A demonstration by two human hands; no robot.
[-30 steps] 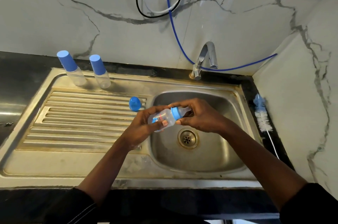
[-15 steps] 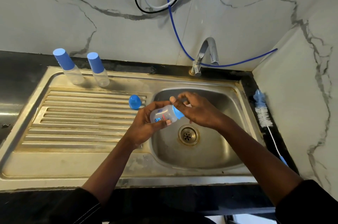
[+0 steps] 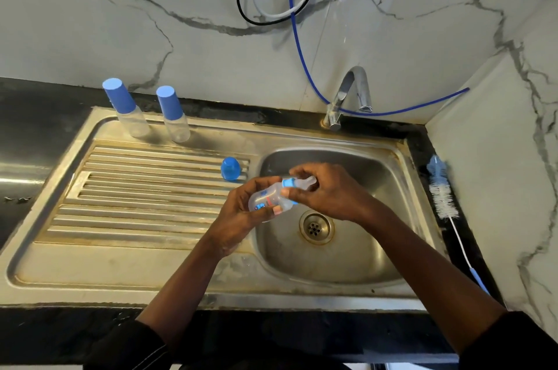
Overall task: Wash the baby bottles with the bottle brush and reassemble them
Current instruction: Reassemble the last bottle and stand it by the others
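Observation:
Over the left side of the sink bowl point(image 3: 356, 261) I hold a small clear baby bottle point(image 3: 268, 197) lying sideways, teat pointing right. My left hand point(image 3: 241, 212) grips its body from below. My right hand point(image 3: 326, 191) pinches the blue collar ring and teat at its neck. A loose blue cap point(image 3: 230, 168) stands on the ribbed drainboard just left of the hands. Two more capped bottles, one point(image 3: 125, 110) and another point(image 3: 173, 114), stand upright at the drainboard's back edge. The bottle brush point(image 3: 444, 194) lies on the dark counter right of the sink.
The tap point(image 3: 351, 94) stands behind the bowl with no water running. A blue hose point(image 3: 305, 61) and other cables hang down the marble wall. The drain point(image 3: 315, 227) sits under my right wrist. A side wall closes the right end.
The bottle stays over the bowl between both hands. My right hand's fingers have shifted around the blue collar and teat, which now show again past the fingers.

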